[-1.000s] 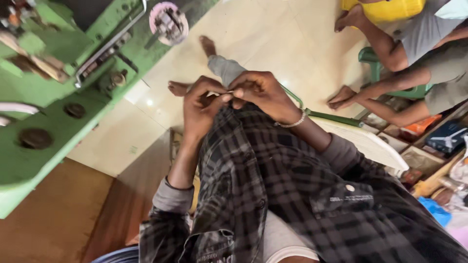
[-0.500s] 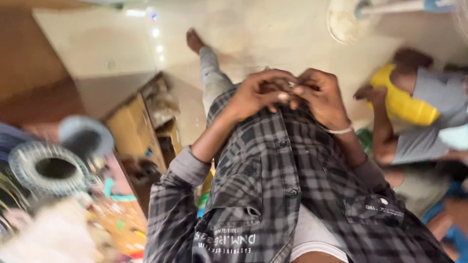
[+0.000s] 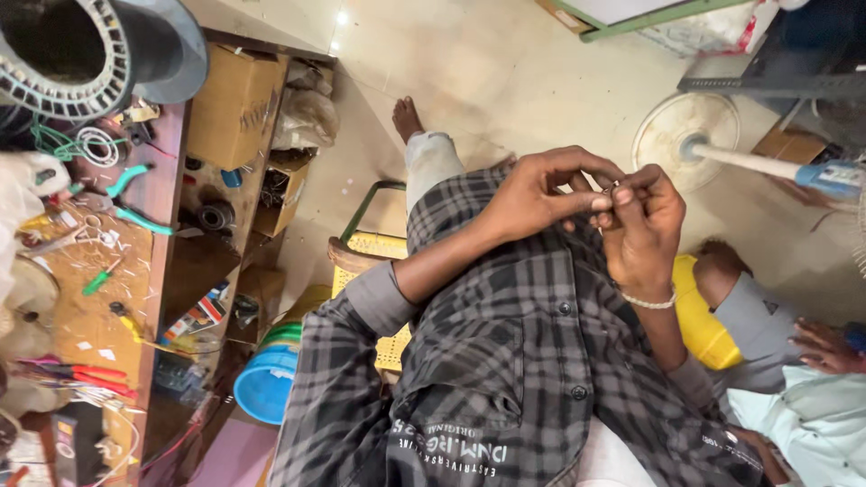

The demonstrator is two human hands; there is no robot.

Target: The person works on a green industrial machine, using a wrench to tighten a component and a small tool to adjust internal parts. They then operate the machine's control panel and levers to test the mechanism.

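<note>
Above pale floor tiles (image 3: 505, 81), left hand (image 3: 532, 194) and right hand (image 3: 642, 230) meet, grip pinching something tiny.

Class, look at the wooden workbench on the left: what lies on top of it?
On the wooden workbench lie teal-handled pliers, red-handled pliers, a green-handled screwdriver, white wire coils and scraps. A white cloth hides part of the bench's edge.

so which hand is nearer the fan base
Right. The right hand is raised just below and left of the fan base in the picture; the left hand is farther left.
</note>
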